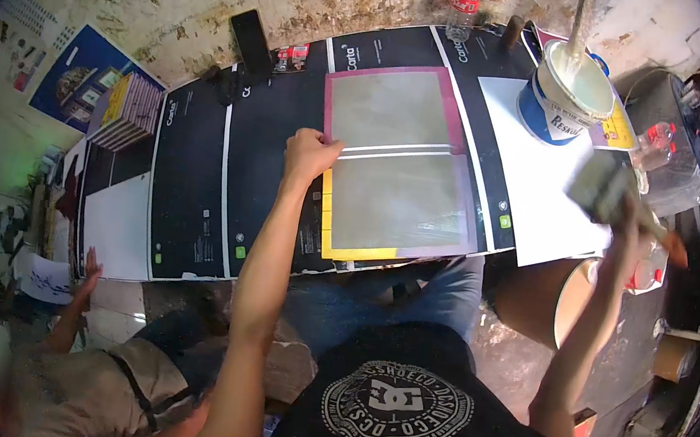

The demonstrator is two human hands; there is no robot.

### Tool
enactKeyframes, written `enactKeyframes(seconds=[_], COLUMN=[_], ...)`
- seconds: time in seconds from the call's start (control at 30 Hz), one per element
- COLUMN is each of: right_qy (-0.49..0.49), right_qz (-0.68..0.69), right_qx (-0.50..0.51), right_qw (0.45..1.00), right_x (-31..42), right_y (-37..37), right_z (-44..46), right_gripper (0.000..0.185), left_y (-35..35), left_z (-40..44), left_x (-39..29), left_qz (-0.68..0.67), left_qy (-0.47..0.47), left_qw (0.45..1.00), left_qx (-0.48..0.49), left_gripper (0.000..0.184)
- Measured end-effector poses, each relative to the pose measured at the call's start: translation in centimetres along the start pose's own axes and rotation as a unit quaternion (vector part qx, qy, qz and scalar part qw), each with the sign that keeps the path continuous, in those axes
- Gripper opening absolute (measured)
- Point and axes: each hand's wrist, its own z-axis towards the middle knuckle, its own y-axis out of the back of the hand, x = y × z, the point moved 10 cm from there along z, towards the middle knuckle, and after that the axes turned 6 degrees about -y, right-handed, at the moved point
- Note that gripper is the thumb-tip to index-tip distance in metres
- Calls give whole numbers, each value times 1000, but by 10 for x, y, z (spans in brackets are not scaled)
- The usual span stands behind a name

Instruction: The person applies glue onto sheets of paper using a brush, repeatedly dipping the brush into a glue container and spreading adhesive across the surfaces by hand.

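A book cover (391, 211) lies in front of me: two grey boards on printed paper, with pink and yellow borders and white strips between the boards. My left hand (312, 156) is closed at its left edge, by the strips, with fingertips pinching the border. My right hand (626, 224), slightly blurred, is off to the right and grips a wide paste brush (600, 188) by its handle. The brush head hangs over a white sheet (520, 166). Behind it stands a white and blue bucket (550, 108) with a whitish coating inside and a stick in it.
Black printed sheets (186, 188) cover the table. A stack of books (128, 111), a phone (252, 42) and a bottle (463, 8) stand along the wall. Below the right edge sits a brown drum (534, 300). Another person's hand (90, 268) is at the table's left end.
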Motion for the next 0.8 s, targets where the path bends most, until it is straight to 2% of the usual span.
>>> enactKeyframes(seconds=[0.07,0.1,0.13,0.17,0.2,0.23,0.27,0.3,0.4,0.43,0.47,0.5,0.57,0.6,0.63,0.67,0.7,0.73,0.8], right_qy=[33,30,34,83,31,56,77,94,84,94,118,95,166,149,210,149,235,197,189], right_qz=[-101,-10,-32,-129,-99,-100,-75,-162,-278,-297,-239,-263,-350,-366,-358,-362,-318,-279,-211], right_qx=[54,98,172,212,239,269,246,287,294,324,325,320,207,182,109,108,111,128,149], right_qw=[993,995,984,965,965,956,963,939,911,893,907,905,898,900,903,914,912,931,947], right_x=[-7,-18,-17,-2,-34,-35,-34,-33,-47,-61,-63,-51,-56,-34,11,-36,-29,-2,60], right_y=[-103,-167,-234,-291,-346,-386,-414,-439,-439,-435,-417,-386,-332,-296,-255,-221,-181,-144,-98], right_z=[13,9,-2,-24,-32,-54,-72,-86,-76,-55,-32,-13,49,57,53,123,163,167,143], right_gripper=[42,36,29,26,25,43,42,43,44,38,44,46,47,50,49,49,45,43,43], left_y=[4,-1,-7,-7,-4,-4,-5,-2,-1,0,0,-1,-4,-4,9,11,24,41,81], left_z=[5,10,15,16,8,7,7,5,7,7,7,7,10,14,5,11,6,-4,-22], left_x=[15,27,42,51,42,41,39,33,41,41,38,37,44,50,46,69,86,104,140], left_qz=[-49,-86,-122,-156,-173,-169,-167,-156,-138,-143,-150,-158,-165,-161,-166,-191,-202,-210,-226], left_qy=[13,28,45,62,72,72,70,70,77,69,61,54,53,55,46,43,57,75,94], left_qw=[999,996,991,985,981,982,983,985,987,987,987,986,985,985,985,981,978,975,969], left_qx=[0,12,24,36,40,35,31,28,2,-6,-13,-18,-8,0,-18,-14,-14,-18,-28], left_gripper=[37,34,31,27,22,20,18,19,20,21,22,23,25,25,24,25,27,28,29])
